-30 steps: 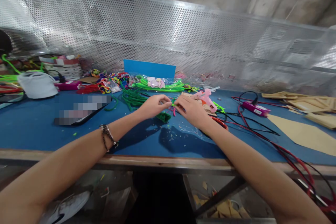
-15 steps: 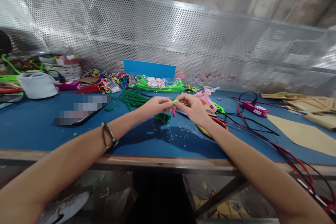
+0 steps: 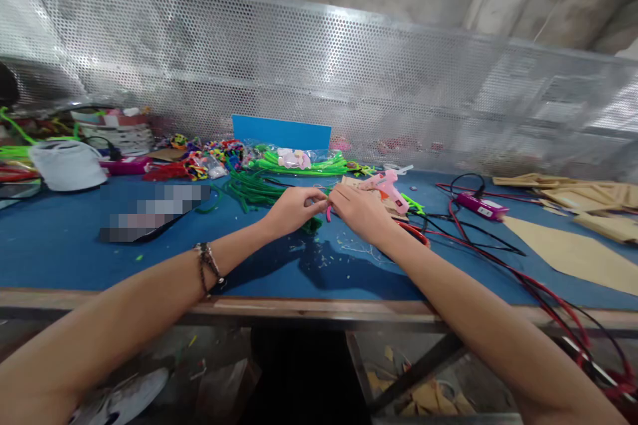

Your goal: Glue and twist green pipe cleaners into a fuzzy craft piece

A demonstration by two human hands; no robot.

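My left hand [image 3: 293,208] and my right hand [image 3: 359,210] meet over the blue table top [image 3: 74,239], fingertips pinched together on a small pink and green pipe cleaner piece [image 3: 329,211]. A dark green fuzzy piece [image 3: 312,225] lies just under my left fingers. A beaded bracelet [image 3: 207,267] sits on my left wrist. Small scraps and glue threads [image 3: 349,244] litter the mat below my hands.
A pink glue gun [image 3: 386,184] rests just beyond my right hand. Green pipe cleaners [image 3: 254,186] and colourful bits lie behind. Red and black cables [image 3: 503,265] run right, near cardboard sheets [image 3: 573,252]. A white cap [image 3: 67,164] sits left. A perforated metal screen [image 3: 319,80] backs the table.
My hands lifted the small piece slightly half a second ago, showing a green tip, and have now lowered and closed in over it again.
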